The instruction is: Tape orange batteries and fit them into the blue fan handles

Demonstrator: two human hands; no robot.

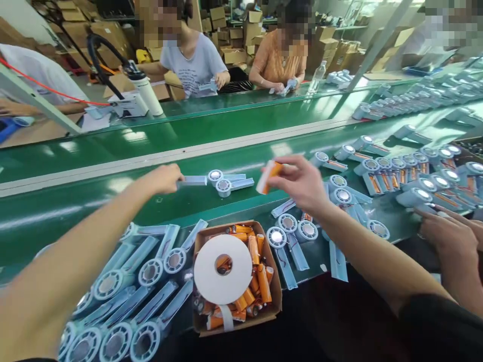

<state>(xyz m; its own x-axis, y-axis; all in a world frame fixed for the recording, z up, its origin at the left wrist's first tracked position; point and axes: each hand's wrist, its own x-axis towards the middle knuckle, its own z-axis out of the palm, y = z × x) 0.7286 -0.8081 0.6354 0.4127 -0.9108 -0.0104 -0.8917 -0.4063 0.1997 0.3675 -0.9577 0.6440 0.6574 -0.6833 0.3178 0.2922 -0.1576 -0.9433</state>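
My left hand (168,179) is closed over the belt on a light blue handheld-fan housing (195,180). Its open handle points right, and the rest is hidden by the fingers. Just beyond that handle, two more housings (224,187) lie on the belt. Pinched in my right hand (302,182) is an orange battery (277,169) with a white strip (263,181) along its side. Below and between my arms stands a cardboard box (279,301) of several orange batteries (263,284). A white tape roll (206,274) lies on top of them.
The green conveyor belt (94,206) crosses in front of me. Fan housings (145,339) crowd the left; others (289,223) lie right of the box. A neighbour's hands (449,234) work at far right. People sit opposite near a clear bottle (318,76).
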